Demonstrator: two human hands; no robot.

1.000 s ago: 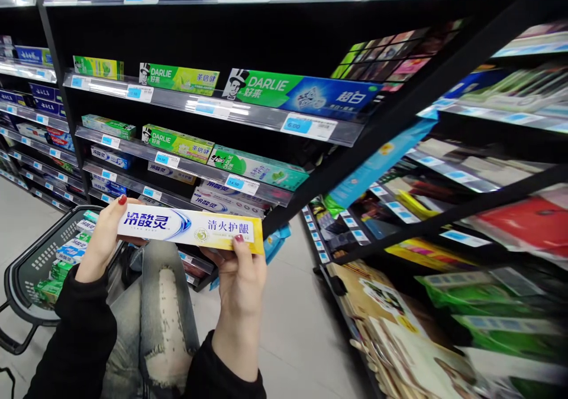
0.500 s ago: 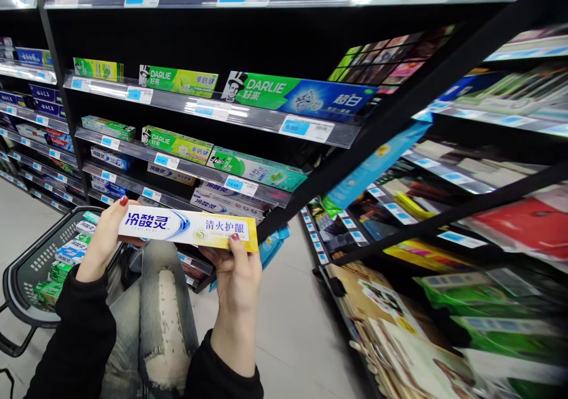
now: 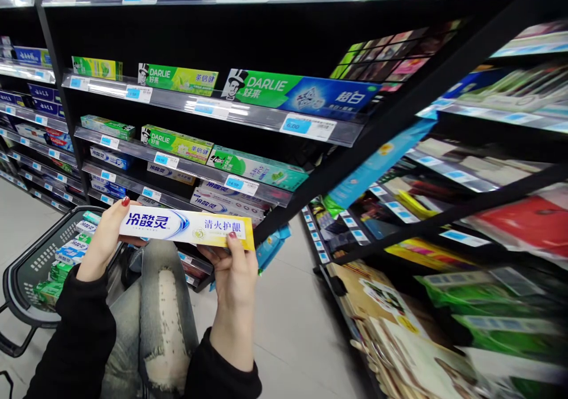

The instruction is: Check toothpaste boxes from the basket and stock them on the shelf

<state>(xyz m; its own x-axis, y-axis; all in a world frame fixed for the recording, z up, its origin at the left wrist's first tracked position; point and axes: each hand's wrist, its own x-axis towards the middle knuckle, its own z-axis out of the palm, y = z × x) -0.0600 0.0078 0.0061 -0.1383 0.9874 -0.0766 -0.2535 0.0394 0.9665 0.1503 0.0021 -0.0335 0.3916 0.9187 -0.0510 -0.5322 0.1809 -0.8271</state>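
A long white, blue and yellow toothpaste box [image 3: 186, 227] lies level between both hands in front of the shelves. My left hand [image 3: 104, 239] grips its left end, thumb on top. My right hand [image 3: 233, 269] holds the right end from below, thumb pressed on the front face. Both wrists wear black sleeves. Under the box is my knee in torn light jeans [image 3: 162, 304].
A dark shopping basket [image 3: 33, 269] with several toothpaste boxes stands at lower left. Black shelves [image 3: 213, 112] carry rows of toothpaste boxes with blue price tags. To the right, a second shelf unit [image 3: 444, 215] holds packets and pouches. Pale floor tiles [image 3: 302, 328] run between them.
The box and my right hand have shifted slightly left and a little away; otherwise the grip and pose are the same.
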